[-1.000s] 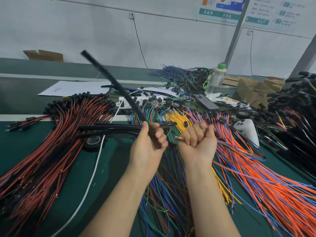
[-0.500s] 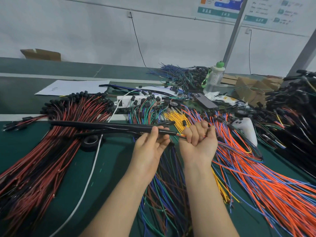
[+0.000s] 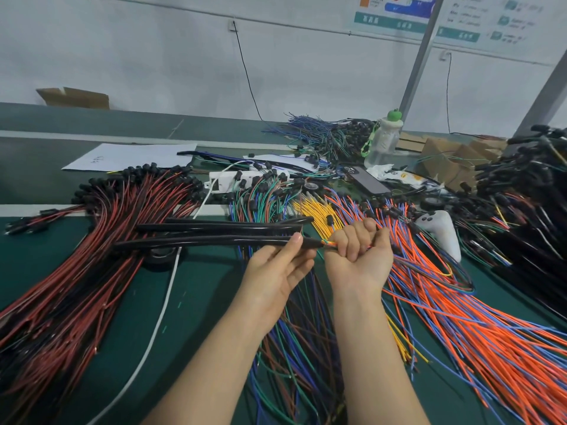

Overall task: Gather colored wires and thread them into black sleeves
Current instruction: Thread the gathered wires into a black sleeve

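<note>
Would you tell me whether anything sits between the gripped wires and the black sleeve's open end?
Nothing visible does. The wire bundle gripped by the right hand already meets the open end of the black sleeve, which the left hand pinches.

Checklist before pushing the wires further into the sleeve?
1. Left hand pinches the sleeve near its mouth: ok.
2. Right hand is fisted round the wires, close to the mouth: ok.
3. Every wire tip inside the mouth: cannot tell, too small.
4. Sleeve roughly straight, running left: ok.
5. Sleeve's far end free: cannot tell; it lies over the red wires, beside spare sleeves.
</note>
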A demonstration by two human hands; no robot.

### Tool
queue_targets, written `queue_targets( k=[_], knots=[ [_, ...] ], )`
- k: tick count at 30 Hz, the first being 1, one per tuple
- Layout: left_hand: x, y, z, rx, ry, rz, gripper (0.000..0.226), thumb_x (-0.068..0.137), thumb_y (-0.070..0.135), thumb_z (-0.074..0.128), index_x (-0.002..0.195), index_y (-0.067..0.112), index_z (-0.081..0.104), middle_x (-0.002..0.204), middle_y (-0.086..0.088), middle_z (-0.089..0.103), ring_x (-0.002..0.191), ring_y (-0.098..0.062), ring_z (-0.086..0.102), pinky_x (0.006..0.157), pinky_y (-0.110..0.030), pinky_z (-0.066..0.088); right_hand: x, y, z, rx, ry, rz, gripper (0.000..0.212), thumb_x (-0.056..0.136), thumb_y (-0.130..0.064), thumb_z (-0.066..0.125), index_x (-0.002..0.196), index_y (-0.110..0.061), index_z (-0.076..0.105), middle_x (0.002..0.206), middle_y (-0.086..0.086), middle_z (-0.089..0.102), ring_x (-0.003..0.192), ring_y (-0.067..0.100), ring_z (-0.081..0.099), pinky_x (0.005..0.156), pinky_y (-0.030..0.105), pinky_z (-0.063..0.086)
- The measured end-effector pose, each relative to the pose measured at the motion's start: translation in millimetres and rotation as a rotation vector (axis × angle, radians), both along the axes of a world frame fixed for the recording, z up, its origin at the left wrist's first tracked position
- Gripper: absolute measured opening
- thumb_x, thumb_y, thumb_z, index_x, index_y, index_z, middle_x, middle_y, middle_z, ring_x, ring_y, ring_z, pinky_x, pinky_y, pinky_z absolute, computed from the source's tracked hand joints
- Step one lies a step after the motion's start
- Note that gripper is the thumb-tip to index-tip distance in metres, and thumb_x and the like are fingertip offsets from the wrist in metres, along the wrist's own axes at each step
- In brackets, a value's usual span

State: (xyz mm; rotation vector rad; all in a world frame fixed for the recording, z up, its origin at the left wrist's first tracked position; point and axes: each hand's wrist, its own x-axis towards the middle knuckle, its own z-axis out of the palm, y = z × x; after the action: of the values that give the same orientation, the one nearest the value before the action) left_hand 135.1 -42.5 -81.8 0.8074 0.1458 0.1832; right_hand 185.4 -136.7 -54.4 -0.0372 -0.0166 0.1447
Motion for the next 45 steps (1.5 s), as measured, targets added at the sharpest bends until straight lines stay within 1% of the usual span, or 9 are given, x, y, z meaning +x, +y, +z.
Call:
queue_targets(
  k=[3, 6, 13, 19, 27, 35, 41, 43, 45],
  knots=[
    [-0.7, -0.3, 0.2, -0.016, 0.033, -0.003, 0.017, 0.087, 0.011, 0.060, 0.071, 0.005, 0.064, 0.075, -0.008, 0.071, 0.066, -0.010, 0.068, 0.059, -0.017, 0.055, 0.6, 1.0, -0.5, -0.045, 0.006, -0.042, 0.052, 0.103, -0.038, 0.030, 0.059, -0.013, 0.045, 0.038, -0.006, 0.021, 0.031, 0.007, 0.010, 0.030, 0.018, 0.015],
    [-0.9, -1.1, 0.3, -0.026, 0.046, -0.028, 0.013, 0.088, 0.010, 0.059, 0.082, -0.001, 0.063, 0.072, -0.006, 0.070, 0.065, -0.009, 0.068, 0.058, -0.015, 0.054, 1.9, -0.2, -1.5, -0.059, 0.010, -0.058, 0.051, 0.103, -0.038, 0.030, 0.061, -0.013, 0.043, 0.038, -0.006, 0.021, 0.026, 0.007, 0.018, 0.030, 0.018, 0.015],
    [-0.9, 3.3, -0.4, 0.052, 0.067, -0.022, 0.012, 0.089, 0.009, 0.060, 0.080, 0.002, 0.063, 0.075, -0.007, 0.071, 0.065, -0.010, 0.068, 0.057, -0.017, 0.054, 4.6, -4.2, -1.6, -0.164, 0.002, -0.035, 0.050, 0.104, -0.037, 0.027, 0.063, -0.013, 0.042, 0.037, -0.007, 0.022, 0.025, 0.006, 0.018, 0.030, 0.017, 0.014],
    [-0.9, 6.3, 0.0, 0.054, 0.133, -0.071, 0.010, 0.089, 0.009, 0.061, 0.085, 0.001, 0.063, 0.069, -0.006, 0.071, 0.061, -0.009, 0.068, 0.054, -0.015, 0.053, 4.2, -6.3, -1.5, -0.182, -0.034, 0.025, 0.049, 0.103, -0.041, 0.027, 0.065, -0.013, 0.042, 0.037, -0.007, 0.023, 0.027, 0.005, 0.015, 0.029, 0.017, 0.015],
    [0.0, -1.3, -0.4, -0.122, 0.040, -0.048, 0.014, 0.084, 0.012, 0.062, 0.087, -0.002, 0.064, 0.077, -0.008, 0.071, 0.070, -0.011, 0.070, 0.060, -0.015, 0.054, 3.4, 0.5, -2.1, -0.202, -0.075, -0.096, 0.053, 0.104, -0.042, 0.024, 0.063, -0.013, 0.042, 0.036, -0.007, 0.024, 0.026, 0.006, 0.018, 0.030, 0.018, 0.015],
    [-1.1, -1.3, -1.6, -0.007, -0.044, -0.014, 0.012, 0.087, 0.012, 0.058, 0.080, 0.006, 0.067, 0.080, -0.008, 0.071, 0.073, -0.012, 0.069, 0.065, -0.018, 0.055, 4.7, 0.4, -3.3, -0.226, -0.051, -0.113, 0.056, 0.104, -0.043, 0.024, 0.061, -0.012, 0.044, 0.037, -0.006, 0.023, 0.027, 0.006, 0.017, 0.031, 0.017, 0.014],
    [-0.9, -3.0, -3.4, 0.027, -0.060, 0.015, 0.012, 0.089, 0.008, 0.056, 0.081, 0.009, 0.065, 0.082, -0.007, 0.072, 0.073, -0.013, 0.069, 0.065, -0.018, 0.055, 5.8, -1.4, -5.3, -0.229, -0.040, -0.113, 0.055, 0.103, -0.041, 0.026, 0.061, -0.012, 0.045, 0.037, -0.006, 0.023, 0.027, 0.006, 0.017, 0.030, 0.017, 0.015],
    [1.0, -1.1, -5.1, 0.130, -0.046, 0.098, 0.016, 0.091, 0.005, 0.054, 0.078, 0.012, 0.062, 0.086, -0.008, 0.072, 0.078, -0.014, 0.068, 0.071, -0.022, 0.056, 7.1, -3.2, -6.0, -0.212, -0.030, -0.117, 0.058, 0.104, -0.040, 0.026, 0.058, -0.012, 0.047, 0.037, -0.006, 0.023, 0.027, 0.006, 0.018, 0.030, 0.016, 0.015],
    [3.9, 2.2, -6.8, 0.274, -0.002, 0.222, 0.021, 0.092, 0.002, 0.050, 0.076, 0.013, 0.056, 0.087, -0.007, 0.072, 0.087, -0.018, 0.066, 0.082, -0.028, 0.053, 8.5, -4.7, -5.9, -0.207, -0.019, -0.122, 0.059, 0.104, -0.041, 0.025, 0.057, -0.013, 0.048, 0.037, -0.006, 0.023, 0.027, 0.006, 0.018, 0.030, 0.016, 0.015]
  ],
)
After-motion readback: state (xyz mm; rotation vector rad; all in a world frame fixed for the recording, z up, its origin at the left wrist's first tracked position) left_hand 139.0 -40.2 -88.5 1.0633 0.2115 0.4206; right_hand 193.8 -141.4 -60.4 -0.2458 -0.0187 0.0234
